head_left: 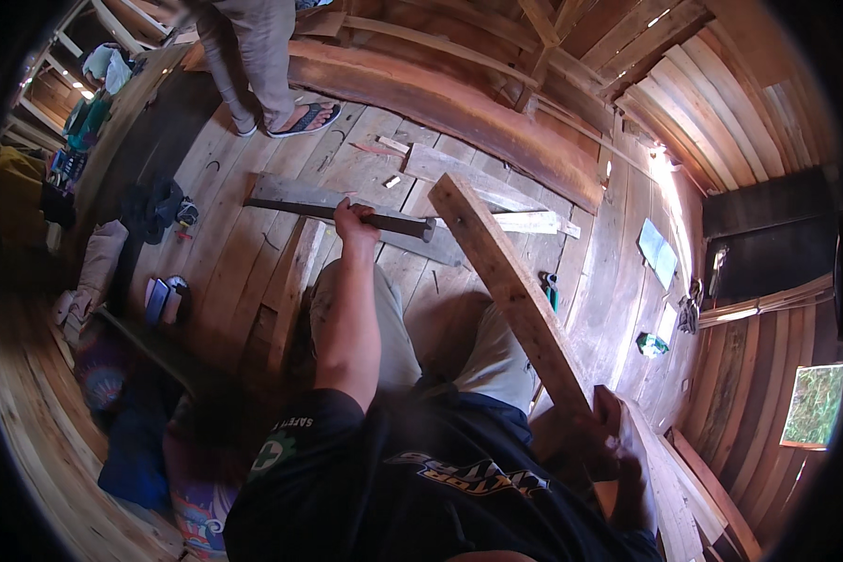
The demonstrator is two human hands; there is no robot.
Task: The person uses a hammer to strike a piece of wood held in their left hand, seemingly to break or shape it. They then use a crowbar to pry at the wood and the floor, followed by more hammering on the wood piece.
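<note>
My left hand (354,221) reaches forward, closed around a long, dark, bar-like tool (398,225). Its right end is thicker and its left part thin; I cannot make out its exact kind. The tool lies across a grey wooden board (440,245) on the floor in front of my knees. At my right side, a long wooden plank (510,286) slants up from my hip, its far end raised toward the middle. My right hand (611,426), dim and slightly blurred, grips that plank near its lower end.
More wood pieces (473,178) lie ahead on the plank floor (234,234). A person in sandals (304,119) stands at the far left. Dark cloth (155,211) and small items lie left. A blue sheet (658,251) lies right, and stacked boards (674,487) sit beside my right arm.
</note>
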